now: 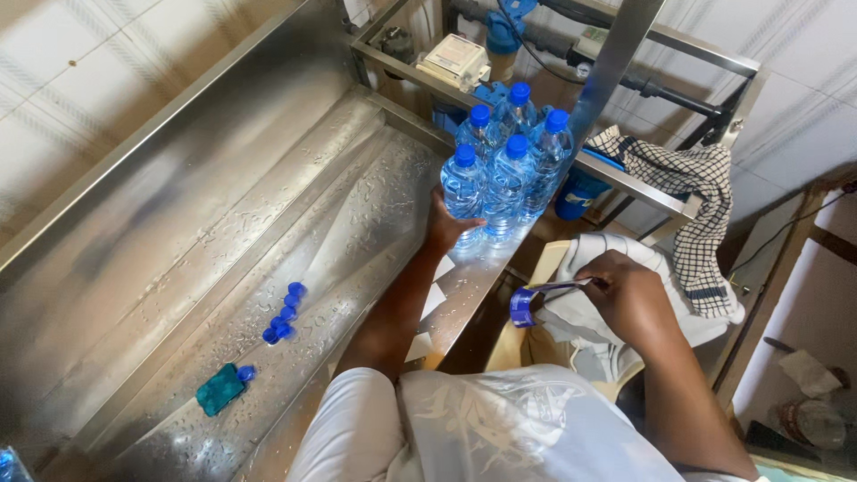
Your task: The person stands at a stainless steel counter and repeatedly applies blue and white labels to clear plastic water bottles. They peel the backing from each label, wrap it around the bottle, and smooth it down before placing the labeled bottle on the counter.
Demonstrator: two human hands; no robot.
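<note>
Several clear water bottles with blue caps (pixel 502 170) stand packed together on the steel counter's right rim (pixel 473 286). My left hand (pixel 444 225) reaches up and grips the nearest bottle at the cluster's front left. My right hand (pixel 629 299) is lower right, over a white cloth (pixel 585 317), pinching a thin strip that runs to a blue roll (pixel 521 307) held out to its left.
A wet steel trough (pixel 268 223) fills the left, with loose blue caps (pixel 284 314) and a teal sponge (pixel 220 389) in it. A checked cloth (pixel 687 196) hangs on the metal frame at right. Pipes and a white box (pixel 455 61) sit behind the bottles.
</note>
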